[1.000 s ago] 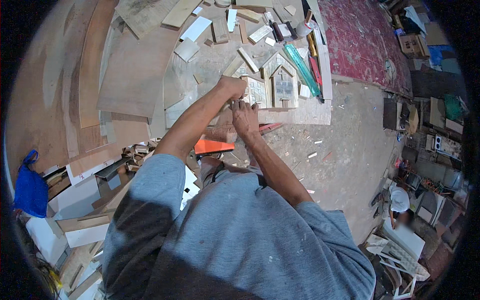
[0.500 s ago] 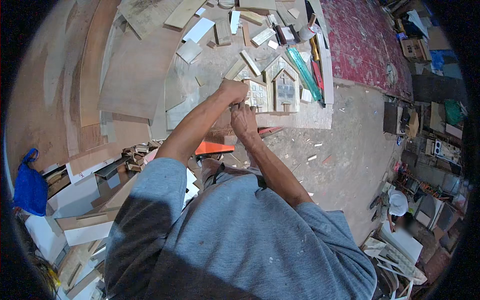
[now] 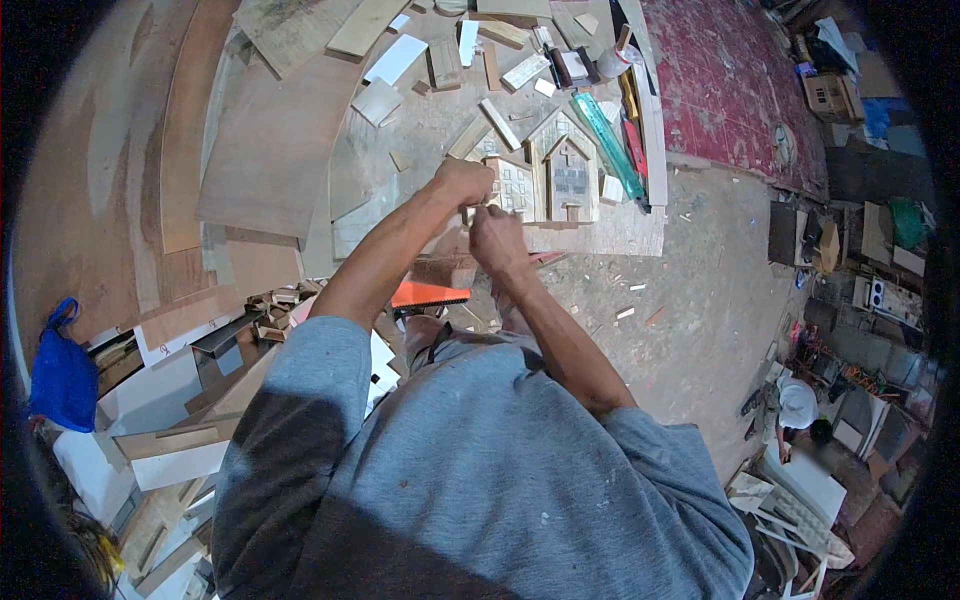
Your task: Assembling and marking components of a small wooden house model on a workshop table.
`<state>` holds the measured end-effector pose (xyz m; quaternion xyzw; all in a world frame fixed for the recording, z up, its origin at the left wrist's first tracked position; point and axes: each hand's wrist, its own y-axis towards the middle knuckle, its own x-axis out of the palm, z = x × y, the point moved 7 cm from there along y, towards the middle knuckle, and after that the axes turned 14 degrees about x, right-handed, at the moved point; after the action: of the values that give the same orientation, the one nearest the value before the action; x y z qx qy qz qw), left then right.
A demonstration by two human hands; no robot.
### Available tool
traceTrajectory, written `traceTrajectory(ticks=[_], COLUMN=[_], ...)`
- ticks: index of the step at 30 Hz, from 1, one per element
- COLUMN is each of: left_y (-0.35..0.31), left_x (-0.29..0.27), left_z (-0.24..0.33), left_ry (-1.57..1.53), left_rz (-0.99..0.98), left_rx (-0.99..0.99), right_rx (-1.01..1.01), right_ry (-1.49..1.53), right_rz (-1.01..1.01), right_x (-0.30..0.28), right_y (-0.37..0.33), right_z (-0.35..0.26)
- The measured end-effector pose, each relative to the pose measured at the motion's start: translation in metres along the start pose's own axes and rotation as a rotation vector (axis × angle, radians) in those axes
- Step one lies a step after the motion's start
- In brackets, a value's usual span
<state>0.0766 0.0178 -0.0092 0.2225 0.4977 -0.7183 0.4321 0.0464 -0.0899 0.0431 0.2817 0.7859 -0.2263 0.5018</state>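
A small wooden house model with drawn windows lies on the worktable, joined to or touching a taller gabled house piece with a cross and a door on its front. My left hand is closed at the left edge of the smaller house, its fingertips hidden behind the hand. Just below it, at the table's near edge, my right hand is curled into a fist close to the house's lower left corner. Whatever its fingers hold is too small or hidden to make out.
Right of the houses lie a green translucent ruler and a red-handled tool. Wood offcuts cover the table's far side. Below the table edge shows an orange saw. Plywood sheets lean at left; a person works far right.
My right hand has drawn slightly down and to the right, and its fingers look more tightly curled. The left hand stays at the house's left edge.
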Motion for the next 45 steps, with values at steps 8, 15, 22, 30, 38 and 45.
traceTrajectory(ticks=[8, 15, 22, 30, 38, 45], left_y=[-0.038, -0.046, -0.041, -0.039, -0.042, -0.053], left_x=[0.002, 0.025, 0.022, 0.023, 0.021, 0.024], left_z=[0.018, 0.019, 0.028, 0.026, 0.029, 0.027], left_ry=[-0.036, -0.178, -0.128, -0.183, -0.234, -0.308], left_rz=[0.213, 0.461, 0.494, 0.583, 0.652, 0.742], left_rx=[0.1, 0.097, 0.051, -0.081, -0.131, -0.184], right_rx=[0.167, 0.26, 0.249, 0.198, 0.175, 0.172], right_ry=[0.315, 0.254, 0.231, 0.261, 0.247, 0.263], right_rz=[-0.034, -0.081, -0.126, -0.161, -0.208, -0.233], right_x=[-0.094, -0.093, -0.1, -0.108, -0.11, -0.104], right_y=[-0.054, -0.082, -0.077, -0.07, -0.062, -0.061], right_z=[0.098, 0.163, 0.193, 0.21, 0.213, 0.211])
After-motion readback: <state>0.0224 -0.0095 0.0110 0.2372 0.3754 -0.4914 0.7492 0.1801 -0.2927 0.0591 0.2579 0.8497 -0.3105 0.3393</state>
